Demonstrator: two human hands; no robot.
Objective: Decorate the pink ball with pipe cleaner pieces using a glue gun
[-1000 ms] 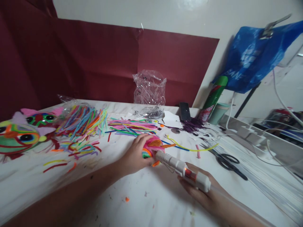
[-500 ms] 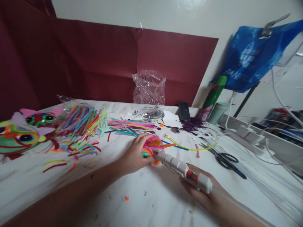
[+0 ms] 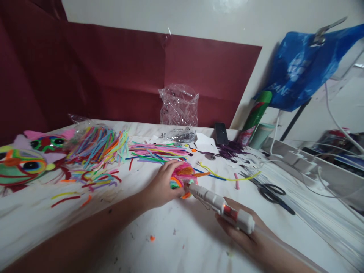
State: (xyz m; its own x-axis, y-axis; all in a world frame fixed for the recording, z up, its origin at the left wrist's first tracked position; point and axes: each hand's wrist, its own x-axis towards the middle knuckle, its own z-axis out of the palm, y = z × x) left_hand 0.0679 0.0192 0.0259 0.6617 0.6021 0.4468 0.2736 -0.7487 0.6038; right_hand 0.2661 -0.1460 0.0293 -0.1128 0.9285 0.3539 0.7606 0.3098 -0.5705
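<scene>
My left hand is closed around a small colourful craft figure, made of pink, orange and green pipe cleaners with an orange spike pointing right. Its lower left side is covered by my fingers. In my right hand is a white glue gun, with a small light glowing and a clear glue stick at its rear. The nozzle meets or almost meets the front of the figure. Just behind the figure lie a blue pipe cleaner and a yellow pipe cleaner.
Black scissors and many long glue sticks lie at right, near a power strip. Bundled pipe cleaners and cut pieces spread at left, beside a finished owl-like mask. A phone rests at the back.
Almost nothing differs. Both hands, the craft figure and the glue gun hold nearly the same positions.
</scene>
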